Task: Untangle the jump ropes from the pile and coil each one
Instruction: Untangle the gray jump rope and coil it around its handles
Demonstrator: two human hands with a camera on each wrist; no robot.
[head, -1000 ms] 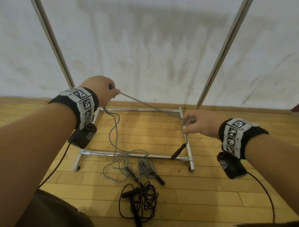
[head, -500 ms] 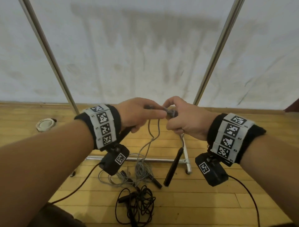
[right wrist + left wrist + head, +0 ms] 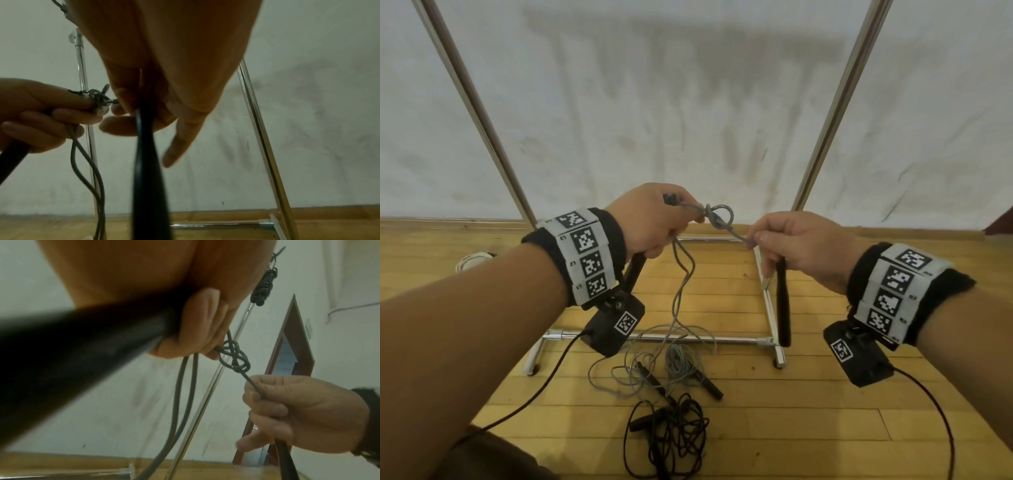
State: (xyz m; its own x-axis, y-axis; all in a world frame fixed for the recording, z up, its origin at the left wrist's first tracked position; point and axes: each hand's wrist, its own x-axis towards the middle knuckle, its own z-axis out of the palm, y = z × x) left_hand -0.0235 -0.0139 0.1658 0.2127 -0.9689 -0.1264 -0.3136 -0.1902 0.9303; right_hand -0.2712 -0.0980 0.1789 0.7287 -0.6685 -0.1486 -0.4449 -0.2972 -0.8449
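Centre frame: grey jump rope knot was pinched between left hand and right hand, handles gripped | risk: knot tightened if pulled apart.

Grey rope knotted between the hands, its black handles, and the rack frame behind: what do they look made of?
Grey rope: looks like smooth plastic-coated cord, round and holding springy loops; a wire core cannot be told. Black handle: seemingly moulded plastic or rubber, with a dull sheen. Rack frame: metal tubing, chrome-bright and mirror-like.
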